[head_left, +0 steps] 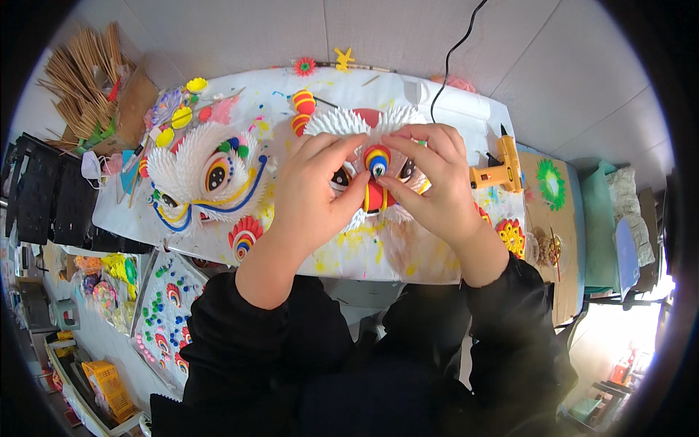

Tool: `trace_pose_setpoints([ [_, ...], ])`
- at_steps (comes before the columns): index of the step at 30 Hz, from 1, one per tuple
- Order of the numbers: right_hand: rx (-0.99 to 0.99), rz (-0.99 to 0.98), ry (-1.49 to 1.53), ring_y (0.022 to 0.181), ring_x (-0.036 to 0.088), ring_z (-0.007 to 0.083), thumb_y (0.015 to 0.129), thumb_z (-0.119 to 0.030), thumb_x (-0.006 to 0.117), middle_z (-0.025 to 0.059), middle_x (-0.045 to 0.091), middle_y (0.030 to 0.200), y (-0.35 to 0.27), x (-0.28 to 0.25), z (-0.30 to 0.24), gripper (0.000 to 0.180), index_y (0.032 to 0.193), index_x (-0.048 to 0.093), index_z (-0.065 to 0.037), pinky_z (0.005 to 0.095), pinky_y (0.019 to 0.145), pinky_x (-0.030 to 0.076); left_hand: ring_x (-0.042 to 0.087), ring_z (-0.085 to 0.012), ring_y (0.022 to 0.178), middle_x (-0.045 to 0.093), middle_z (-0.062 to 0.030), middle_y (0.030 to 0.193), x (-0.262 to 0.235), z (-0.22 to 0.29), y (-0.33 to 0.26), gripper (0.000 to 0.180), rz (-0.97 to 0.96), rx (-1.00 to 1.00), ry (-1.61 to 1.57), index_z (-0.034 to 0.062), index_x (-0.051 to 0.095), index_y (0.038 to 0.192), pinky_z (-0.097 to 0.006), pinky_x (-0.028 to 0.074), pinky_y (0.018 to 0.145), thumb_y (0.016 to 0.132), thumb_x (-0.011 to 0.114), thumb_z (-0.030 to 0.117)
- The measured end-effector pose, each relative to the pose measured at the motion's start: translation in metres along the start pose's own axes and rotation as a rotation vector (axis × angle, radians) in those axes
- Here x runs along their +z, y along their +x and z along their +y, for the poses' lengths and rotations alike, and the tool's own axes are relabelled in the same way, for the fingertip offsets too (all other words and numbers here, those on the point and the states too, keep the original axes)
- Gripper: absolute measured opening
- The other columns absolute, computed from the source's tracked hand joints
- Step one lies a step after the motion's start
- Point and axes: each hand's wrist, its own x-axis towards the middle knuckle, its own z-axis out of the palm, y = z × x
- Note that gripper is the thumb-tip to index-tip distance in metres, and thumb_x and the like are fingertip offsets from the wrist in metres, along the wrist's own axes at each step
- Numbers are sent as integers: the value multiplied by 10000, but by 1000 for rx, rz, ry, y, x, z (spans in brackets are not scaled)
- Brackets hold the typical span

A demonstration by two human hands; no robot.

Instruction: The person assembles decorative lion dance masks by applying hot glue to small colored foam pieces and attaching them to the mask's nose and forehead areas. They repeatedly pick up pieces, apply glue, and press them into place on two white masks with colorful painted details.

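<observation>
Directly before me lies a white feathery lion-head mask (333, 124) with dark eyes and red and yellow parts, largely covered by my hands. At its middle is a small layered round ornament (377, 160), ringed in red, yellow and blue around a dark centre. My left hand (309, 186) curves around the ornament's left side, thumb tip and fingers closed against it. From the right, my right hand (439, 178) pinches the same piece, with its thumb close to the left thumb. Whether the ornament touches the mask cannot be made out.
A second lion-head mask (200, 173) sits to the left. At the right are a yellow glue gun (502, 171) and a yellow-red ornament (511, 237). A fan-shaped ornament (245, 237) lies near the front edge. A box of sticks (135, 102) stands far left; a black cord (449, 54) hangs behind.
</observation>
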Motion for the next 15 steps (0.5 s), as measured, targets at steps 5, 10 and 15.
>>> trace_pose_setpoints([
  [5, -10, -25, -41, 990, 540, 262, 628, -90, 821, 63, 623, 986, 1, -1, 3, 421, 1039, 733, -77, 374, 882, 422, 589, -269, 885, 637, -56, 929, -1, 1, 2, 326, -72, -6, 13, 55, 690, 1041, -378, 478, 761, 724, 752, 99],
  [10, -25, -30, -22, 991, 537, 264, 641, -93, 813, 57, 620, 943, -2, 2, 6, 421, 1054, 736, -77, 382, 885, 422, 583, -266, 867, 628, -48, 911, 1, -1, 1, 317, -36, 30, 27, 58, 693, 1024, -381, 478, 747, 718, 762, 106],
  [15, -3, -46, -16, 1007, 532, 263, 663, -100, 803, 54, 615, 949, -3, 4, 8, 425, 1083, 737, -85, 388, 894, 418, 584, -263, 867, 631, -46, 906, 0, -2, 0, 322, -38, 29, 52, 57, 699, 1031, -378, 479, 740, 721, 767, 110],
])
